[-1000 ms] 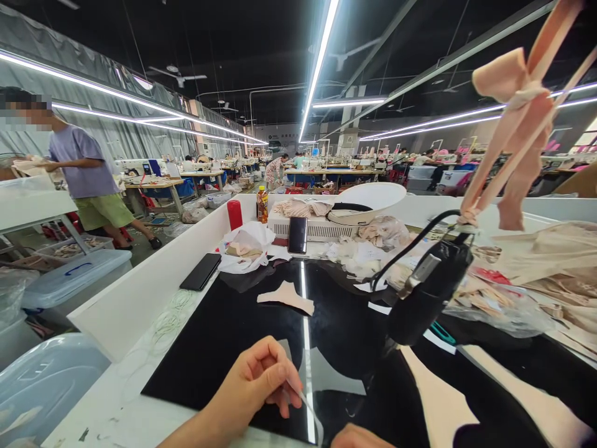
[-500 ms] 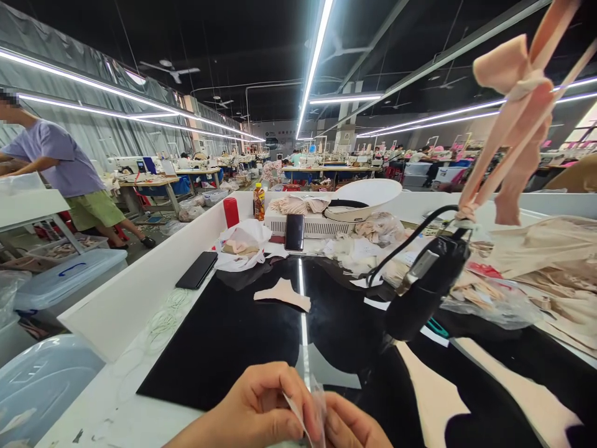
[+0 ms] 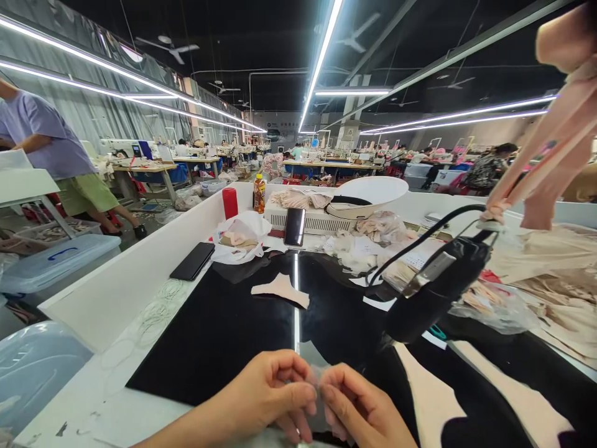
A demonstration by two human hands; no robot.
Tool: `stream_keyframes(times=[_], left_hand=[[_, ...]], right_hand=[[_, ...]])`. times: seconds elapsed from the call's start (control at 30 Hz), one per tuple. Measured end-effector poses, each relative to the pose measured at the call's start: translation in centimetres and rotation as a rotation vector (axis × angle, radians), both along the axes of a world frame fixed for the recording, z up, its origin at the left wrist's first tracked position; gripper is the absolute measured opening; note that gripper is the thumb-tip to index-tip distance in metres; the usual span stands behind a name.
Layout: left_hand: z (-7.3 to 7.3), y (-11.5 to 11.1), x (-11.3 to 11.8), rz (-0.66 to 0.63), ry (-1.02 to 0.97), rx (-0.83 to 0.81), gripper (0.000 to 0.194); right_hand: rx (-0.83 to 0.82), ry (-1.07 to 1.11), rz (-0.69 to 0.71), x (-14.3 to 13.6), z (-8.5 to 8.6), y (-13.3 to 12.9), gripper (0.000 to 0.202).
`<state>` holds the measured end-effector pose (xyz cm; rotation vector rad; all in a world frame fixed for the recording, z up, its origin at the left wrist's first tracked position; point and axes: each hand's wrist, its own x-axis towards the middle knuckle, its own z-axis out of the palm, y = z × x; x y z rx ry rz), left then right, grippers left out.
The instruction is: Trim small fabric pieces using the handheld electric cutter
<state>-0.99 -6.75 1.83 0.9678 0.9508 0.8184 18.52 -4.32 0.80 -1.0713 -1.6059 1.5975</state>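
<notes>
My left hand (image 3: 268, 395) and my right hand (image 3: 361, 404) meet at the near edge of a glossy black board (image 3: 224, 323). Thumbs and fingers of both pinch a small, thin translucent film (image 3: 319, 373), largely hidden by the fingertips. Just beyond them a grey see-through piece (image 3: 310, 353) lies flat on the board. Farther back rests a peach curved fabric piece (image 3: 282, 289). Two larger cut fabric pieces, one (image 3: 433, 398) nearer and one (image 3: 517, 392) farther right, lie beside my right hand.
A black corded hand tool (image 3: 433, 292) hangs at right from peach fabric strips (image 3: 550, 149). Phones (image 3: 295, 227), a plastic bag (image 3: 242, 239), a red cylinder (image 3: 230, 203) and fabric heaps (image 3: 555, 267) line the back and right. A person (image 3: 41, 130) bends at far left.
My hands have drawn slightly apart and turned, the left fingers spreading lower; the film shows less between them. The view has shifted, and the person at left has moved leftward in it.
</notes>
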Motion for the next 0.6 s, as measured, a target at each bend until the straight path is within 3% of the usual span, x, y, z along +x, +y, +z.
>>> stream_keyframes(times=[0.13,0.27,0.47,0.6], left_hand=[[-0.5,0.9,0.7,0.059,0.061,-0.036,0.048],[-1.5,1.9,0.7,0.108,0.12,0.026,0.033],[-1.9,2.1,0.6,0.132,0.328,0.163,0.013],[-1.1,1.9,0.5,0.141,0.513,0.182,0.017]], right_hand=[[0.062,-0.054,-0.166,0.5,-0.9,0.8,0.057],[0.284,-0.16,-0.274,1.5,-1.9,1.3,0.045],[0.659,-0.32,-0.179,2.4,-2.8,2.7,0.021],[0.803,-0.355,-0.115,2.5,-3.1,3.8,0.016]])
